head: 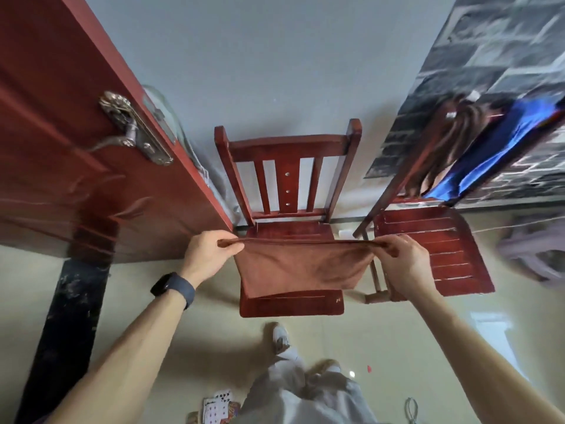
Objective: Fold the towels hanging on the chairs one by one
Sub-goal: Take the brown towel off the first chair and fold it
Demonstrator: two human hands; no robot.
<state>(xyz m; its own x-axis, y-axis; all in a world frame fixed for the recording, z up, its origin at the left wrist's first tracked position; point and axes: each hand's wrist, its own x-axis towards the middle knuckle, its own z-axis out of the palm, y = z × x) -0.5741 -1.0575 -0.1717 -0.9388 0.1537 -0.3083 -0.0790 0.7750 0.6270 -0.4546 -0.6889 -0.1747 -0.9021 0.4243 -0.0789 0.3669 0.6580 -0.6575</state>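
Bare forearms, a dark smartwatch (pixel 173 289) on the left wrist — pale grey trousers (pixel 305 396), light sneakers (pixel 280 335).

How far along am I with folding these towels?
Done: the middle chair has a bare backrest. In hand: the left hand and right hand stretch the brown towel, doubled over, above its seat. Left: the brown and blue cloths on the right chair.

Both bare forearms reaching forward, left hand (pixel 211 254) pinched closed, watch band on its wrist, right hand (pixel 405 264) pinched closed at the same height, well apart
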